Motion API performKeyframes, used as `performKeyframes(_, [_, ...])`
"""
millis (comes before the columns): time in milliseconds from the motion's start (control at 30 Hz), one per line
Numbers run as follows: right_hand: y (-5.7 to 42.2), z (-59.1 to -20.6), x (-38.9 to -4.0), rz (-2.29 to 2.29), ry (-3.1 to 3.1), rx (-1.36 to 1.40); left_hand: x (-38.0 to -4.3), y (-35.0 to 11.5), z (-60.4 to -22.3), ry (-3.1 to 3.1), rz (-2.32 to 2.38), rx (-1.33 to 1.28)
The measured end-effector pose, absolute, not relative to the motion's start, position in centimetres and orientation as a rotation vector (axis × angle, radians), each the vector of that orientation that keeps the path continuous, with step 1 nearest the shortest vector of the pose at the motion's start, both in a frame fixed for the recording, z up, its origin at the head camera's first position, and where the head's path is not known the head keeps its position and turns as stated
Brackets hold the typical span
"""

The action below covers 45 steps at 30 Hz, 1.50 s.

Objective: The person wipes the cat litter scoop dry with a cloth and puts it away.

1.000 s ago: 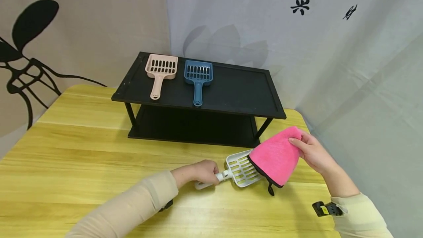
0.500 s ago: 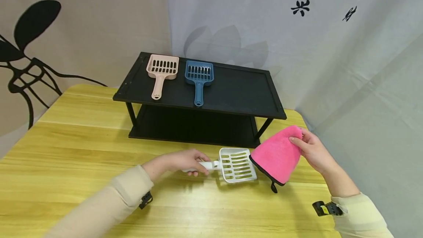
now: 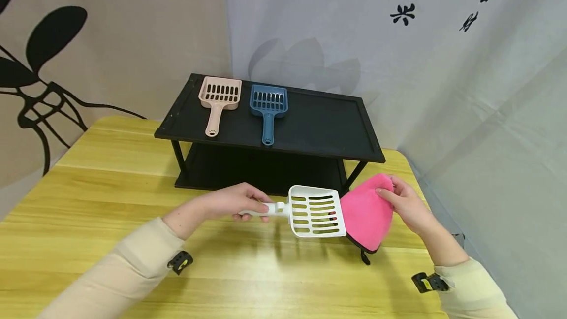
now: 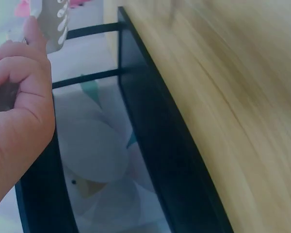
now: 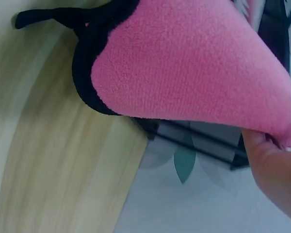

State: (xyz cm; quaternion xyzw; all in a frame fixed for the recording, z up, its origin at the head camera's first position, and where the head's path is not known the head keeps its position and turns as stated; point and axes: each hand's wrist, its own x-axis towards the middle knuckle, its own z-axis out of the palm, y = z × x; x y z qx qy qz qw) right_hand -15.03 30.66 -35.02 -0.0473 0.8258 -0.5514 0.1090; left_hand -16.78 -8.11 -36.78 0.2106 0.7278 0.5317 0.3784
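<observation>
My left hand [image 3: 235,204] grips the handle of a white slotted litter scoop [image 3: 315,211], held above the table in front of the shelf. In the left wrist view, curled fingers [image 4: 19,73] wrap the handle, and only an edge of the scoop [image 4: 56,24] shows. Pinched by one corner, a pink cloth [image 3: 367,213] with black edging and a hanging loop dangles from my right hand [image 3: 407,206]. The cloth sits beside the scoop's far end, partly behind it. The right wrist view shows the pink cloth [image 5: 184,68] close up, with the thumb [image 5: 262,150] at its corner.
A black two-tier shelf [image 3: 323,127] stands at the back of the wooden table [image 3: 110,201]. On its top lie a pink litter scoop [image 3: 219,95] and a blue litter scoop [image 3: 268,102]. Behind hangs a printed curtain [image 3: 310,18].
My left hand has lifted the white scoop off the table, moving left and upward and turning its head more face-on. The right hand with the cloth has shifted slightly left.
</observation>
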Motion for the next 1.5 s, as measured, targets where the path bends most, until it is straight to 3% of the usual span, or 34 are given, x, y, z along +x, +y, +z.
performKeyframes(233, [29.3,-35.6,-14.9,-1.688,2.311,-0.117,-16.7,-7.2,-36.1,1.835,1.387,0.489])
performKeyframes(500, [29.6,-36.3,-14.9,-1.966,1.839,-0.453,-17.1,-7.5,-36.2,1.871,1.390,0.439])
performKeyframes(733, [28.3,-36.7,-14.8,-1.741,2.293,-0.185,-17.1,-7.2,-36.3,1.882,1.365,0.443])
performKeyframes(1000, [26.5,-34.6,-14.7,-1.905,2.500,-0.071,-16.7,-6.6,-36.8,1.962,1.288,0.410])
performKeyframes(1200, [22.0,-35.7,-13.6,-1.550,2.701,-0.172,-16.4,-5.6,-37.0,1.940,1.319,0.418])
performKeyframes(1500, [18.3,-37.7,-12.0,-0.741,2.990,-0.684,-16.3,-5.1,-36.5,1.927,1.374,0.348])
